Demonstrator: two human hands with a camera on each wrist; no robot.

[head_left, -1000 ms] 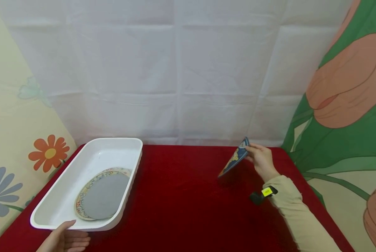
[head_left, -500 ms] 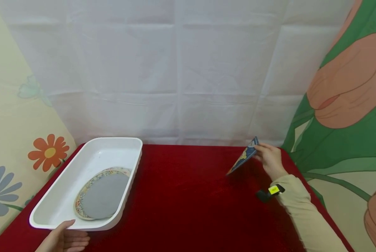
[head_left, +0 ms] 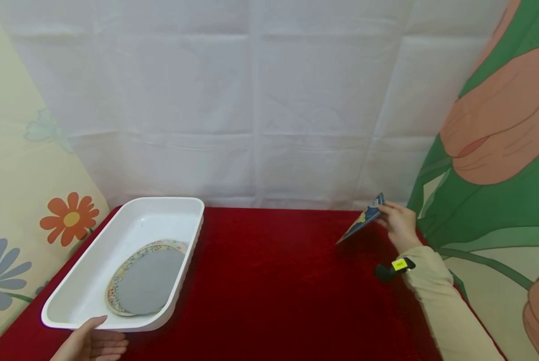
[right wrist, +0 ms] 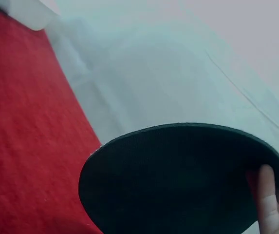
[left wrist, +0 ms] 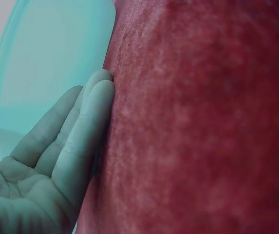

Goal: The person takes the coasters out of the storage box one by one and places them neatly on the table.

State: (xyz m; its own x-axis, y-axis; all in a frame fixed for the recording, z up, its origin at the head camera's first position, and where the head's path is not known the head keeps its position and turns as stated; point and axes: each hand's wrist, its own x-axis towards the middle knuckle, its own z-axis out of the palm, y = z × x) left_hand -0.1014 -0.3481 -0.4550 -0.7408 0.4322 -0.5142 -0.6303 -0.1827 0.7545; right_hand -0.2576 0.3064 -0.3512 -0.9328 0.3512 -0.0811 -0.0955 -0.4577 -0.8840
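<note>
My right hand (head_left: pixel 397 223) pinches a thin round mat (head_left: pixel 363 219) near its upper edge. Blue with a yellow pattern on one face, the mat is tilted above the red cloth, close to the back right. Its dark underside (right wrist: pixel 178 180) fills the lower part of the right wrist view, with a finger pressed on it. At the front of the white tray (head_left: pixel 66 281), my left hand (head_left: pixel 91 343) rests its thumb on the rim. Its other fingers (left wrist: pixel 83 131) lie straight along the outside of the tray. Inside the tray overlap round mats; the upper one (head_left: pixel 149 283) shows a plain grey face.
A red cloth (head_left: pixel 269 281) covers the table. Behind it hangs a white creased sheet (head_left: pixel 251 100). Floral backdrops stand on the left (head_left: pixel 7 200) and right (head_left: pixel 499 200). A dark device with a yellow label (head_left: pixel 400 264) sits on the right wrist.
My right hand has moved to the right and slightly away, carrying the round mat with it. The left hand and the tray have stayed in place.
</note>
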